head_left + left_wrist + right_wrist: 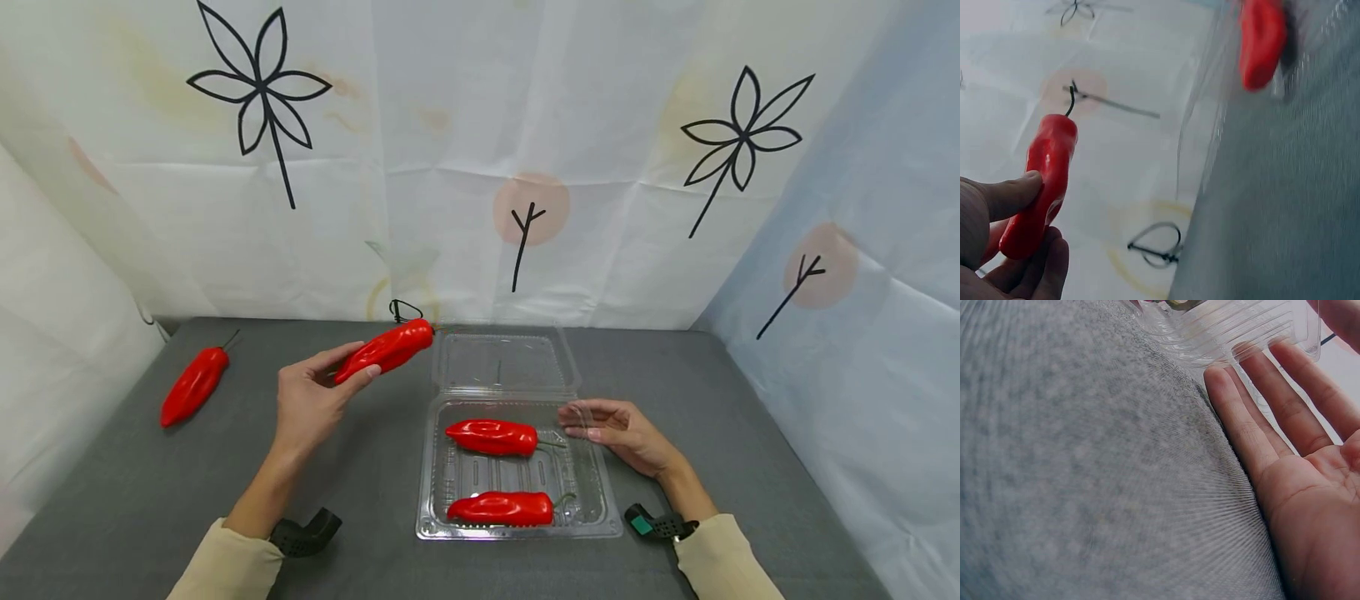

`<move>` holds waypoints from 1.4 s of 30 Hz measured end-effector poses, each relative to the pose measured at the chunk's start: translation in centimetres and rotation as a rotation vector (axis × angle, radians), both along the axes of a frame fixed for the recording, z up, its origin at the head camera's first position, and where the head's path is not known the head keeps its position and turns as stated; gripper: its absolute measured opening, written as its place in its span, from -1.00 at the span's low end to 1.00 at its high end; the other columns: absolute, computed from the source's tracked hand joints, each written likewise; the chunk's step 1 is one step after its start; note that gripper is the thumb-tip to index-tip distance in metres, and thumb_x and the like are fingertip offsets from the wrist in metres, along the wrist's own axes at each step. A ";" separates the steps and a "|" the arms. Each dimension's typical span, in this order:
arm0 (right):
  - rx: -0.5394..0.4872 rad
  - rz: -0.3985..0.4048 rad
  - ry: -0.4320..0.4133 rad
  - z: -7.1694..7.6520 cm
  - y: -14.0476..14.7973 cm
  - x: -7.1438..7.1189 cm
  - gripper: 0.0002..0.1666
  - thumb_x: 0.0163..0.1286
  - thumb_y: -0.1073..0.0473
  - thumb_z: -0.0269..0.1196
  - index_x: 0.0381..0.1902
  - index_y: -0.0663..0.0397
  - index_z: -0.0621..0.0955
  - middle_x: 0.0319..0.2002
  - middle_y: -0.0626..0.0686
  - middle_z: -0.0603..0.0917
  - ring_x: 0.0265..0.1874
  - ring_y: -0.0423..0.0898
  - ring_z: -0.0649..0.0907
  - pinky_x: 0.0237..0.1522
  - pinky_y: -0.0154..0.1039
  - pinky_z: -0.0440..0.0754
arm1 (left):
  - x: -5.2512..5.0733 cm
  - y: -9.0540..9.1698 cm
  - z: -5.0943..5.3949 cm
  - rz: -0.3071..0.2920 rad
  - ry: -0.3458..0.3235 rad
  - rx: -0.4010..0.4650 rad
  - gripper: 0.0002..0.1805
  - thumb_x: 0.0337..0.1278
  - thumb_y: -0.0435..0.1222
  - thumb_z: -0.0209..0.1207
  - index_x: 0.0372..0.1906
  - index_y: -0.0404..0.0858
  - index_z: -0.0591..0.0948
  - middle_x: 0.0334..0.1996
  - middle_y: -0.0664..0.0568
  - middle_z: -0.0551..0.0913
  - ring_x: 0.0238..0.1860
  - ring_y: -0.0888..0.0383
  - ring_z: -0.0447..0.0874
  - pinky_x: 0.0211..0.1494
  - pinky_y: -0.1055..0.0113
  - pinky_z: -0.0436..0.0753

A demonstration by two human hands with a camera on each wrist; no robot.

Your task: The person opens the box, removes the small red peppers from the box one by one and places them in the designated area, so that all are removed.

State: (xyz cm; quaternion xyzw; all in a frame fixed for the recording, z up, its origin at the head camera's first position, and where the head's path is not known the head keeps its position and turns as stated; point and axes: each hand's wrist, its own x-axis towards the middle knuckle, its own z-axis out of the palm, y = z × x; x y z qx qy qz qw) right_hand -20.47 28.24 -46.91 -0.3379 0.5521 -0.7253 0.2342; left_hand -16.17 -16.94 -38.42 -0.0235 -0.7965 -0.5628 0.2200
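My left hand point(311, 408) holds a red pepper point(390, 344) above the table, left of a clear plastic clamshell container point(427, 508). In the left wrist view the thumb lies on the pepper's point(1050, 162) side with fingers beneath it; its stem points up. Inside the container lie two more red peppers, an upper pepper point(491, 437) and a lower pepper point(502, 508), both with stems to the right. My right hand point(622, 433) is at the container's right side. Its extended fingers point(1244, 419) touch the clear wall in the right wrist view.
Another red pepper point(195, 386) lies on the grey table point(360, 500) at the far left. The container's lid point(502, 360) is folded back toward the patterned cloth wall point(450, 125). More cloth hangs along both sides.
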 end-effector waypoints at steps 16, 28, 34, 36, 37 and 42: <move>-0.008 0.001 -0.002 0.0 -0.3 0.0 -0.48 0.48 0.56 0.00 0.37 0.59 0.32 0.31 0.31 0.53 0.32 0.13 0.53 0.31 0.01 0.47 | -1.2 -9.0 -3.9 0.435 -0.272 0.129 -0.47 0.18 -0.13 0.41 0.22 -0.27 0.67 0.06 -0.06 0.65 -0.07 0.29 0.43 -0.28 0.65 0.52; -0.004 0.000 0.000 -0.1 -0.1 0.0 -0.48 0.48 0.56 -0.01 0.37 0.59 0.31 0.32 0.32 0.52 0.33 0.13 0.52 0.31 0.00 0.46 | -0.9 -11.6 -5.7 0.611 -0.383 0.198 -0.36 0.18 -0.09 0.39 0.27 -0.37 0.60 0.39 -0.26 0.38 0.51 -0.07 0.00 0.47 -0.06 0.16; -0.015 0.011 0.009 -0.1 -0.1 0.0 -0.48 0.48 0.57 -0.01 0.37 0.60 0.30 0.33 0.32 0.51 0.33 0.13 0.52 0.32 0.01 0.46 | -0.7 -12.0 -6.0 0.637 -0.436 0.186 -0.34 0.22 -0.07 0.34 0.32 -0.36 0.56 0.45 -0.25 0.31 0.54 -0.12 -0.06 0.50 -0.14 0.05; -0.018 0.014 0.012 -0.1 -0.1 0.0 -0.48 0.48 0.57 -0.02 0.37 0.61 0.30 0.33 0.33 0.51 0.33 0.14 0.52 0.32 0.01 0.45 | -0.6 -12.0 -6.1 0.645 -0.442 0.183 -0.34 0.23 -0.06 0.33 0.32 -0.36 0.56 0.46 -0.24 0.29 0.53 -0.12 -0.07 0.49 -0.16 0.02; -0.018 0.014 0.014 -0.1 -0.1 0.0 -0.47 0.48 0.57 -0.02 0.37 0.61 0.30 0.33 0.33 0.51 0.33 0.14 0.52 0.32 0.01 0.45 | -0.6 -12.1 -6.1 0.650 -0.440 0.184 -0.35 0.23 -0.06 0.33 0.32 -0.35 0.56 0.46 -0.24 0.29 0.53 -0.11 -0.07 0.49 -0.16 0.01; -0.015 0.010 0.016 0.0 -0.1 0.0 -0.47 0.48 0.56 -0.01 0.37 0.62 0.29 0.33 0.33 0.51 0.33 0.14 0.52 0.32 0.01 0.45 | -0.7 -12.3 -6.3 0.678 -0.439 0.191 -0.35 0.23 -0.05 0.32 0.32 -0.33 0.56 0.47 -0.19 0.26 0.52 -0.08 -0.04 0.44 -0.14 0.11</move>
